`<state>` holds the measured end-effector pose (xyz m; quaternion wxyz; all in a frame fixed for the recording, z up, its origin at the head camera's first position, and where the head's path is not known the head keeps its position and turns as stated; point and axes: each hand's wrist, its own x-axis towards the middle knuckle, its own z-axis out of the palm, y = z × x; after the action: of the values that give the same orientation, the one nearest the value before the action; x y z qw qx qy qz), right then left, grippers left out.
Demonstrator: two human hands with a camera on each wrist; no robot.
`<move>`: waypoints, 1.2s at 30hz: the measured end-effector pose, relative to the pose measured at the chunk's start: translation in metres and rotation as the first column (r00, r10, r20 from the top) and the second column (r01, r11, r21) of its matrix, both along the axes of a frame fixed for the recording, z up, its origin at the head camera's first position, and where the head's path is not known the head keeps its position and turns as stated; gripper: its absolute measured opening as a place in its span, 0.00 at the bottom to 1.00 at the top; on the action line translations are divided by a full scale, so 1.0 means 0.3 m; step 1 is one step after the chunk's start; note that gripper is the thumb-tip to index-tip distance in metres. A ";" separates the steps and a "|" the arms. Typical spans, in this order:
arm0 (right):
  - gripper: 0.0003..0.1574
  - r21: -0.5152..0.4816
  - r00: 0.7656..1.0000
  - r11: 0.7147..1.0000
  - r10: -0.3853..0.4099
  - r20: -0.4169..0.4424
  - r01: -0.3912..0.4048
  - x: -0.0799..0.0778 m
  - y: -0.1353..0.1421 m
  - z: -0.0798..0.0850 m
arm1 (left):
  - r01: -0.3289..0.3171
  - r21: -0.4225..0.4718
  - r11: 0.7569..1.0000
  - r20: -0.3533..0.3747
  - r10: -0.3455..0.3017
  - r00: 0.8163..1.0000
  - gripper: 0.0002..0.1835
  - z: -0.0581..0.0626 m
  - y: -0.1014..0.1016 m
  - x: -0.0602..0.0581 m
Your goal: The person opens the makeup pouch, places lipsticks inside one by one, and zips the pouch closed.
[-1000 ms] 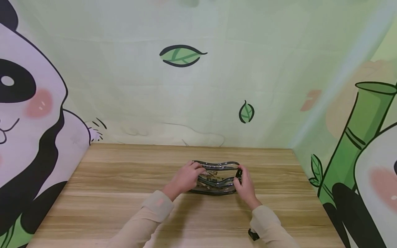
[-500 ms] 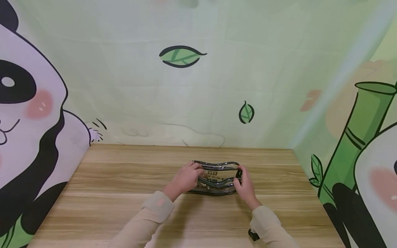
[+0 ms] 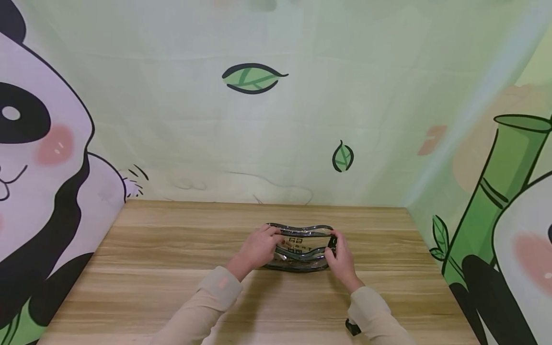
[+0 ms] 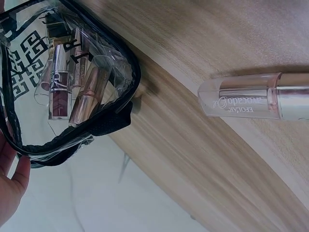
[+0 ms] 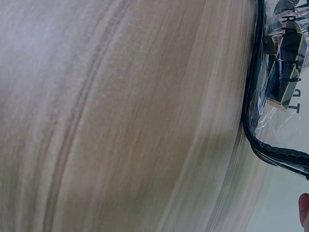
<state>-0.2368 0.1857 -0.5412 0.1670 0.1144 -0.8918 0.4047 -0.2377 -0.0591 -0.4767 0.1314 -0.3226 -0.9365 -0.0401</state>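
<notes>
A clear plastic pouch [image 3: 297, 243] with black trim and black printed lettering lies on the wooden table between the two hands. The left hand [image 3: 258, 247] grips its left end, fingers bent over the rim. At the right end, the right hand [image 3: 340, 258] pinches the edge between thumb and fingers. Through the clear side in the left wrist view, several lipstick tubes [image 4: 60, 89] show inside. The right wrist view shows a dark, gold-edged case [image 5: 286, 67] in the pouch. Only a fingertip of the right hand appears there.
A clear-capped lip tube [image 4: 248, 96] lies on the table outside the pouch in the left wrist view; the head view does not show it. Behind the wooden table [image 3: 172, 225] hangs a green backdrop [image 3: 172, 120] with panda and bamboo drawings.
Both hands stay almost where they were, still at the pouch's ends. The lettering on the clear panel has shifted slightly and reads more plainly than one second ago.
</notes>
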 end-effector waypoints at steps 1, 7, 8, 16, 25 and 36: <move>0.30 0.000 1.000 1.000 0.001 0.000 -0.001 0.001 0.000 0.000 | 0.001 -0.001 1.000 -0.002 -0.001 1.000 0.15 -0.001 0.000 0.000; 0.29 0.000 1.000 1.000 0.001 -0.008 -0.001 0.002 -0.002 0.001 | 0.012 0.003 1.000 -0.018 -0.012 1.000 0.14 -0.002 -0.002 0.002; 0.29 -0.003 1.000 1.000 -0.001 -0.011 0.001 0.001 -0.002 0.001 | 0.012 0.006 1.000 -0.017 -0.012 1.000 0.14 -0.001 -0.003 0.002; 0.29 -0.022 1.000 1.000 -0.004 -0.010 0.004 -0.002 0.000 0.000 | 0.034 0.039 0.999 -0.069 -0.032 0.997 0.14 -0.009 -0.010 0.002; 0.29 -0.032 1.000 0.999 0.000 0.008 0.001 0.002 -0.002 0.008 | 0.080 0.094 0.992 -0.122 -0.068 0.990 0.11 -0.014 -0.032 0.005; 0.29 -0.036 1.000 0.999 -0.004 0.014 0.005 0.001 -0.003 0.012 | 0.103 0.132 0.986 -0.155 -0.082 0.985 0.14 -0.018 -0.070 0.009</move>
<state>-0.2365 0.1849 -0.5376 0.1637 0.1065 -0.8857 0.4212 -0.2350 -0.0801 -0.4821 0.2211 -0.3579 -0.9030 -0.0871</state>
